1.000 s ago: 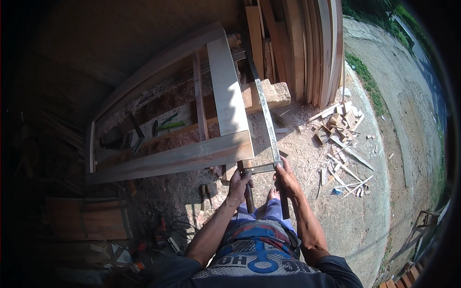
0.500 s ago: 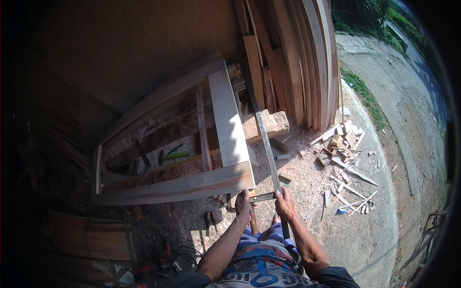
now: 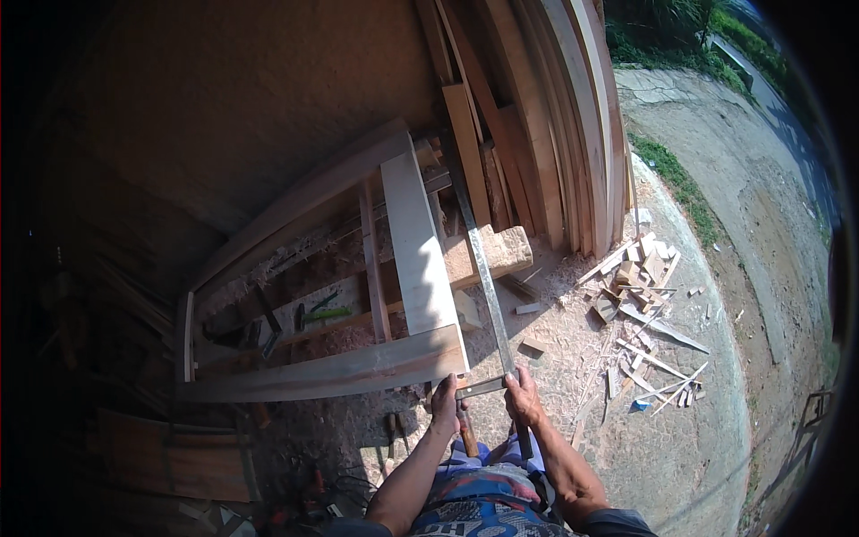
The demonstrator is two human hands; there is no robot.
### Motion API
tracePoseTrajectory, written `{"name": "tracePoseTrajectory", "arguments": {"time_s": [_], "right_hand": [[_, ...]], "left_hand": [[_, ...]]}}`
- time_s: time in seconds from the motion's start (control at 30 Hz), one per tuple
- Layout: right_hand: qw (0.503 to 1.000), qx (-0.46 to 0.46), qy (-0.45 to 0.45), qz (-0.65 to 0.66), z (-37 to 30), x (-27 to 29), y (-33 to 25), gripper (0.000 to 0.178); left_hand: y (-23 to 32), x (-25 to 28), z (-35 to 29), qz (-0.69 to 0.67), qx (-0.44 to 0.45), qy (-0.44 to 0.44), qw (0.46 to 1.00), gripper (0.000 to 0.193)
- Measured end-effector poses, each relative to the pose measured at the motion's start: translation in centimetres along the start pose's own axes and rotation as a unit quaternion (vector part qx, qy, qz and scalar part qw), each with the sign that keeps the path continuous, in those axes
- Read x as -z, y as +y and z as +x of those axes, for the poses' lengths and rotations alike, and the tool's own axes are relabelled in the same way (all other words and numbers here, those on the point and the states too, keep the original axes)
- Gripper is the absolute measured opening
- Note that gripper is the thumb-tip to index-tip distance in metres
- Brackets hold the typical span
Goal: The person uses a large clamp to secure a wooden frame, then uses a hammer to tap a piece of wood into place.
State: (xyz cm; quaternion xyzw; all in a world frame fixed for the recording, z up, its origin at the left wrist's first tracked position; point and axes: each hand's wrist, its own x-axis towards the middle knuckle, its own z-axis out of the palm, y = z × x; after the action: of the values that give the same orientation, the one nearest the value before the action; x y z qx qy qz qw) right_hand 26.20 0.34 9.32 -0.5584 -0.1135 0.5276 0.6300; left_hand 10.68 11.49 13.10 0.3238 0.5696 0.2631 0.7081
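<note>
A long metal bar clamp (image 3: 486, 282) runs away from me along the right end of a wooden frame (image 3: 322, 380). Its sliding arm (image 3: 483, 387) reaches across toward the frame's near right corner, and a wooden handle (image 3: 468, 435) hangs below. My left hand (image 3: 445, 404) is closed on the clamp at the end of that arm, just below the frame's corner. Closed round the bar where the arm meets it is my right hand (image 3: 523, 399). The clamp's far end lies in shadow by the far side of the frame, so its contact there is unclear.
Tall boards (image 3: 555, 125) lean behind the frame. A thick timber block (image 3: 501, 252) sits under the bar. Wood offcuts (image 3: 640, 286) are heaped at the right. Inside the frame lie dark tools and a green-handled one (image 3: 327, 314). Cables and tools (image 3: 313, 488) lie at lower left.
The frame and clamp appear slightly lower and further left as the view shifts. Both hands keep their hold on the clamp, and its wooden handle has tilted a little.
</note>
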Motion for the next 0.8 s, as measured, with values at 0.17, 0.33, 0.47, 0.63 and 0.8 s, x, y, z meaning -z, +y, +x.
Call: {"name": "tracePoseTrajectory", "arguments": {"time_s": [0.17, 0.33, 0.47, 0.63, 0.8], "right_hand": [[0.999, -0.031, -0.026, 0.028, 0.2, 1.2, -0.3, 0.038], [0.998, -0.029, -0.033, 0.042, 0.2, 1.4, -0.6, 0.036], [0.998, -0.026, -0.02, 0.047, 0.4, 1.4, -0.1, 0.036], [0.998, -0.055, -0.016, 0.041, 0.1, 0.7, -0.7, 0.037], [0.999, -0.03, -0.005, 0.041, 0.4, 0.8, 1.0, 0.042]], "left_hand": [[-0.6, 0.0, 0.5, -0.004, -0.001, -0.042, 0.999, 0.045], [-1.2, 0.1, 1.1, -0.019, 0.001, -0.055, 0.998, 0.044], [-0.6, -0.3, 0.9, -0.006, -0.012, -0.059, 0.998, 0.042], [0.2, -0.2, -0.1, -0.012, -0.001, -0.049, 0.999, 0.042], [0.2, 0.0, 0.1, -0.009, 0.007, -0.041, 0.999, 0.043]]}}
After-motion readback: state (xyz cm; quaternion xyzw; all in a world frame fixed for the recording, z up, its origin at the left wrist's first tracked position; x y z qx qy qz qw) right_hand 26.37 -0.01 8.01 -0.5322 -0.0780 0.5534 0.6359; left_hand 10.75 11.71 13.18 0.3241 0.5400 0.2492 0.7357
